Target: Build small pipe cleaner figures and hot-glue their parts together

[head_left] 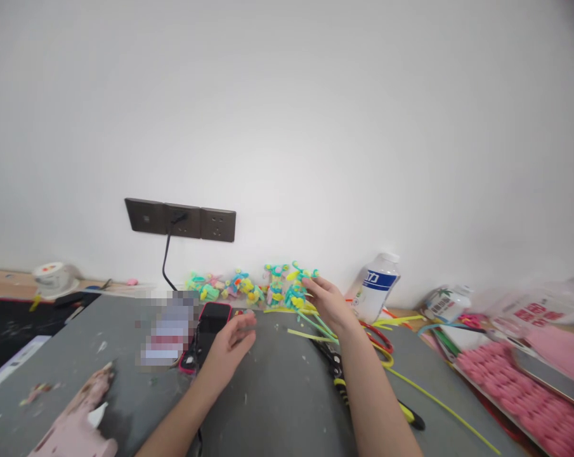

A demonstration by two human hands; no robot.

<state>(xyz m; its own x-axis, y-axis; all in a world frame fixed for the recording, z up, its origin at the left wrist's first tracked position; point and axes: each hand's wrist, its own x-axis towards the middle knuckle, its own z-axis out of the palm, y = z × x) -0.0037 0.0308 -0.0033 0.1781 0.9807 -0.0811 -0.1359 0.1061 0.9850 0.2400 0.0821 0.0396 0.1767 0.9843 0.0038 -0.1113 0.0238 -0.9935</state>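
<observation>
My right hand (pixel 332 306) reaches to the back of the grey mat, its fingertips closed on a teal and yellow pipe-cleaner figure (pixel 295 294) standing by the wall. Left of that one is a similar pipe-cleaner figure (pixel 276 285) with some pink in it. Farther left, several more fuzzy pieces, among them a green and yellow one (pixel 205 287), lie in a row. My left hand (pixel 234 343) is held over the mat with fingers loosely apart and nothing in it. Beside it lies a dark phone (pixel 215 317) with a pink case.
Pliers (pixel 335 368) with yellow-black handles lie partly under my right forearm. Loose yellow pipe cleaners (pixel 439 400) stretch to the right. A white bottle (pixel 376 289) leans at the wall. Pink braided material (pixel 510 387) lies far right, a pink glue gun-like object (pixel 82 419) front left.
</observation>
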